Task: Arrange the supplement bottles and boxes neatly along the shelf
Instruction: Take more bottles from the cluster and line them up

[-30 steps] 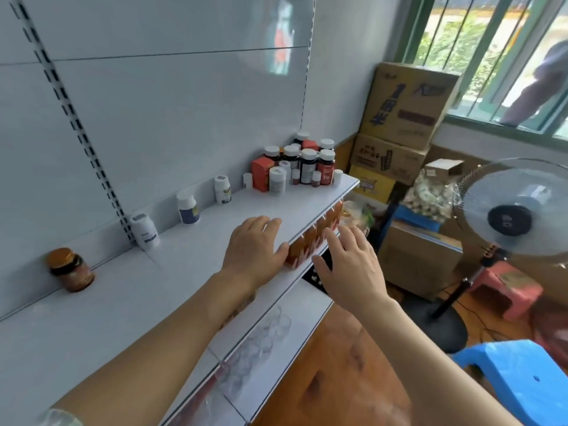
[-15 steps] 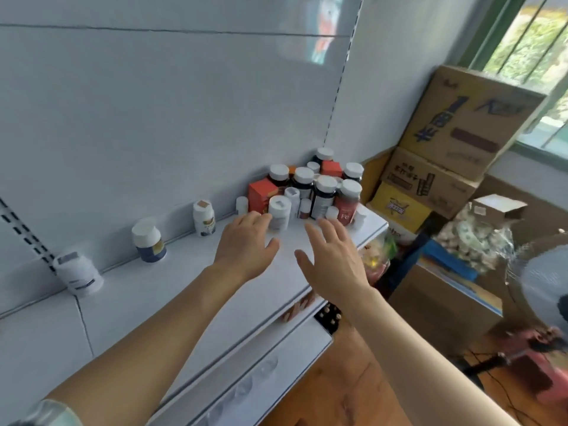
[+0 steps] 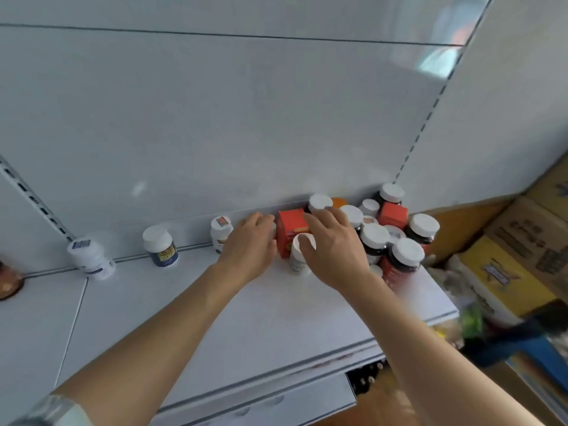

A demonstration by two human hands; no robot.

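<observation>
Our left hand (image 3: 250,245) rests beside the orange box (image 3: 290,233), grip unclear. Right hand (image 3: 333,247) touches the small white bottle (image 3: 299,255), fingers relaxed, on the shelf (image 3: 184,318).

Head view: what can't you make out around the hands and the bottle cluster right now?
- Left hand fingertips: behind its own knuckles, grip unclear.
- Small white bottle: right hand covers its side; contact unclear.
- Labels in the cluster: blurred, unreadable.
- Brown jar: cut off by the left edge.
- Orange box: partly hidden by both hands.
</observation>
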